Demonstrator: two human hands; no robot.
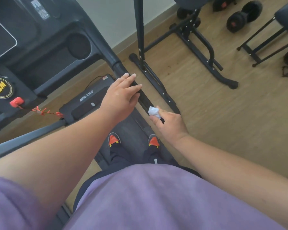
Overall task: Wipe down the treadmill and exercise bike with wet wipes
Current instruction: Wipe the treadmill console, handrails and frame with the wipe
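Observation:
I stand on the belt of a black treadmill (45, 52); its console fills the upper left. The treadmill's right handrail (115, 63) runs down toward me. My left hand (121, 95) rests on that handrail with the fingers stretched out over it. Just below, my right hand (168, 123) pinches a crumpled white wet wipe (154, 111) against the lower end of the same rail. The exercise bike cannot be made out for sure.
A red safety key and cord (17, 102) hang from the console. To the right on the wooden floor stand a black metal frame (156, 75), dumbbells (243, 16) and a black stool (273, 35). My two shoes (114, 139) are on the belt.

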